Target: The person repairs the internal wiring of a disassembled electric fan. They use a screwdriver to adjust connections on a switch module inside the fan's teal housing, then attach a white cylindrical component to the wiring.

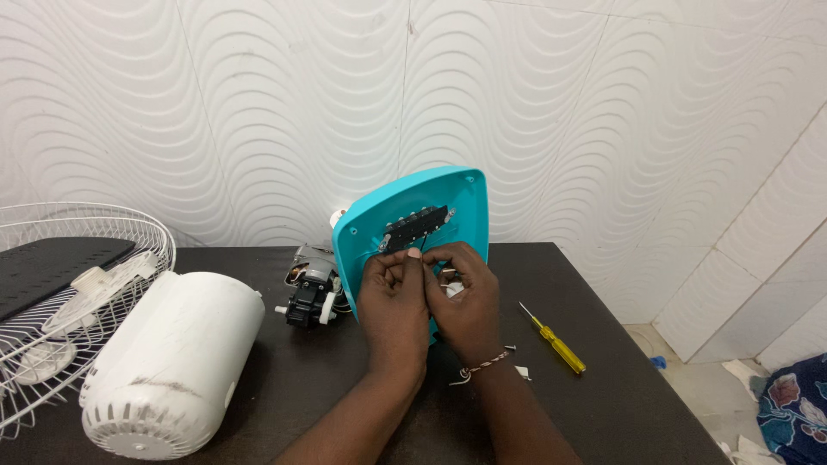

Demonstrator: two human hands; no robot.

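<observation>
Two hands meet at the centre of the dark table [345, 379]: the left hand [392, 297] and the right hand [465, 301] are both curled, fingertips pinching at small wires or parts just under a black switch block [415, 228]; what exactly they grip is too small to tell. That block sits on the inner face of a teal fan base cover [457, 194], which stands on edge, tilted back, hollow side toward the person, long axis running up and a little to the right. Judging by the layout, disassembly looks well advanced: the motor [312, 288] lies bare just left of the cover, the white motor housing [172, 362] rests on its side, the wire guard [52, 344] is off at far left. A yellow screwdriver [553, 340] lies untouched to the right, tip pointing away
</observation>
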